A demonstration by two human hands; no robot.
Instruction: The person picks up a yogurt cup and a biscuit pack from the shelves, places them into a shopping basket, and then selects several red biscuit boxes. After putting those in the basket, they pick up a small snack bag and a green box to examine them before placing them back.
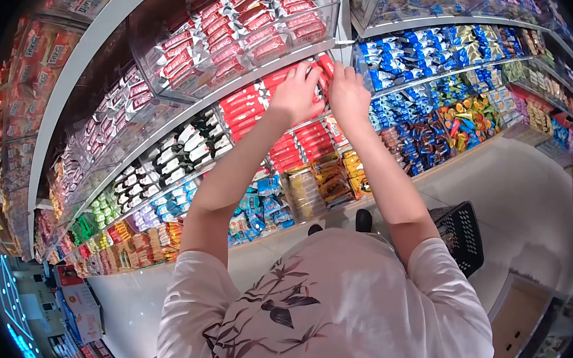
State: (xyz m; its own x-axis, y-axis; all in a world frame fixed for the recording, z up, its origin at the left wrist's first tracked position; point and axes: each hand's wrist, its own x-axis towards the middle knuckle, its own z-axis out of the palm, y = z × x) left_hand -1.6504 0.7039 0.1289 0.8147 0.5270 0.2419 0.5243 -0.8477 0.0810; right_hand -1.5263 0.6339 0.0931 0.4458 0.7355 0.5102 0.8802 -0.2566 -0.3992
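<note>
Both hands reach into a middle shelf row of red-wrapped snack bars (243, 110), just under a ledge. My left hand (299, 93) lies over the bars with its fingers a little apart and its thumb out to the side; its fingertips touch the wrappers. Close beside it, my right hand (349, 97) has bent fingers closed at the end of a red packet (324, 65), which shows in the gap between the two hands. The fingertips of the right hand are partly hidden. More red bars (314, 140) lie in the row below my wrists.
A clear bin (300, 23) of red and white bars juts out above the hands. Blue-wrapped sweets (406, 56) fill the shelves at right. Black and white packets (173, 149) lie at left. A black shopping basket (462, 235) stands on the floor by my right side.
</note>
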